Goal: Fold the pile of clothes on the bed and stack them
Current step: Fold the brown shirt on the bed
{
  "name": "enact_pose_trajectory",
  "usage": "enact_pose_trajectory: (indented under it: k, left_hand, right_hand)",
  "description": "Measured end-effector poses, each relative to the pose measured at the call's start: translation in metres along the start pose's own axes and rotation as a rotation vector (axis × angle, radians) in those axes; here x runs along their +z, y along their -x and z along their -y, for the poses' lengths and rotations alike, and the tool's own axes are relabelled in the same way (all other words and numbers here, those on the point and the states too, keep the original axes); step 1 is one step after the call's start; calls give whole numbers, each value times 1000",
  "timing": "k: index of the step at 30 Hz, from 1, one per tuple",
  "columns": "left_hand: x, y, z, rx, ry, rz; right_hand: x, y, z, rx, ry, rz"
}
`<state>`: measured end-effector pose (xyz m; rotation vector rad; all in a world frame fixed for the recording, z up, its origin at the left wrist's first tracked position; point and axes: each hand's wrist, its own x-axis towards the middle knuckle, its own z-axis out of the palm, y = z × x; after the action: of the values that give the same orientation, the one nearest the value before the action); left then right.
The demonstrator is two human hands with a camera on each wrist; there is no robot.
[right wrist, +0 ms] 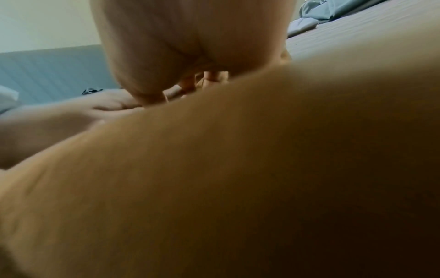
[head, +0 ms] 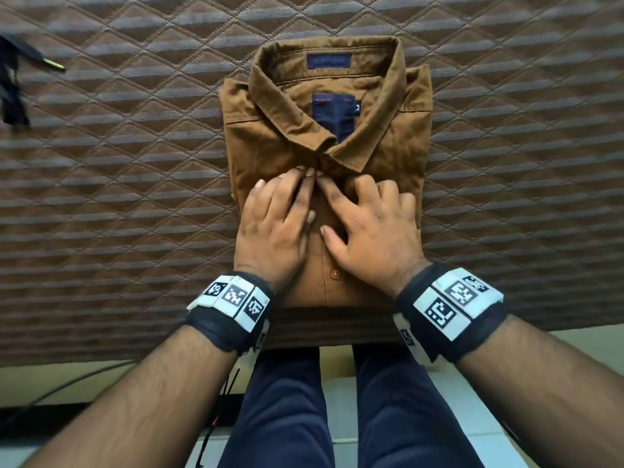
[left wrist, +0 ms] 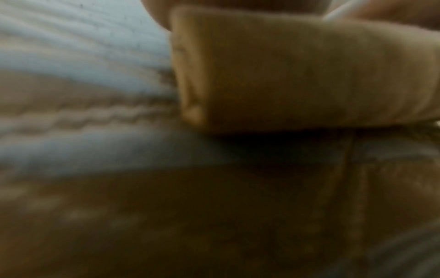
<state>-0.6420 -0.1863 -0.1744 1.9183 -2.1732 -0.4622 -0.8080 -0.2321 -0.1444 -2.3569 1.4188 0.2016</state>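
A brown collared shirt point(head: 378, 130) lies folded and face up on the quilted brown bed point(head: 135, 163), collar away from me. Both my hands rest on its front just below the collar, side by side at the button placket. My left hand point(head: 280, 214) lies with its fingers stretched forward, tips on the placket. My right hand point(head: 368, 217) points its index finger at the same spot, its other fingers bent with their tips down on the cloth. In the right wrist view the shirt point(right wrist: 238, 169) fills the frame under my palm point(right wrist: 190, 47). The left wrist view shows a blurred folded shirt edge point(left wrist: 297, 75).
A dark garment point(head: 13, 82) lies at the bed's far left. Blue-grey clothes point(right wrist: 333, 11) are bunched far off on the bed in the right wrist view. The bed's near edge point(head: 101, 352) is just before my legs point(head: 287, 400), with a cable point(head: 67, 383) on the floor.
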Motion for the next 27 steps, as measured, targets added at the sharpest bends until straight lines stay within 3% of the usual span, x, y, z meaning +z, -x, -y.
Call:
enact_pose_trajectory:
  k: [4, 8, 11, 13, 16, 18, 20, 22, 24, 25, 27]
  left_hand:
    - [5, 9, 1, -57, -75, 66]
    - [5, 5, 1, -105, -151, 130]
    - [2, 25, 0, -96, -157, 214]
    - [6, 44, 5, -117, -161, 303]
    - [3, 66, 10, -319, -114, 336]
    - [-11, 69, 1, -496, 19, 265]
    - [-23, 66, -8, -670, 245, 100]
    - [-34, 54, -12, -903, 529, 27]
    - [-49, 38, -14, -1119, 853, 111]
    - [-57, 30, -13, -1160, 967, 147]
    - [-83, 13, -14, -1115, 1097, 207]
  right_hand:
    - [2, 9, -16, -86, -106, -65]
    - [1, 11, -14, -122, -45, -44]
    - [9, 28, -22, -242, 42, 66]
    - [21, 48, -49, -232, 88, 203]
    - [22, 78, -88, -69, 58, 282]
    - [11, 89, -96, 82, -62, 245]
    - [-1, 89, -85, 247, -289, 126]
    - [-13, 80, -61, 509, -701, 77]
    - [-25, 66, -42, 791, -1142, 181]
    - [-31, 58, -38, 853, -1285, 216]
    - [-47, 41, -36, 825, -1362, 218]
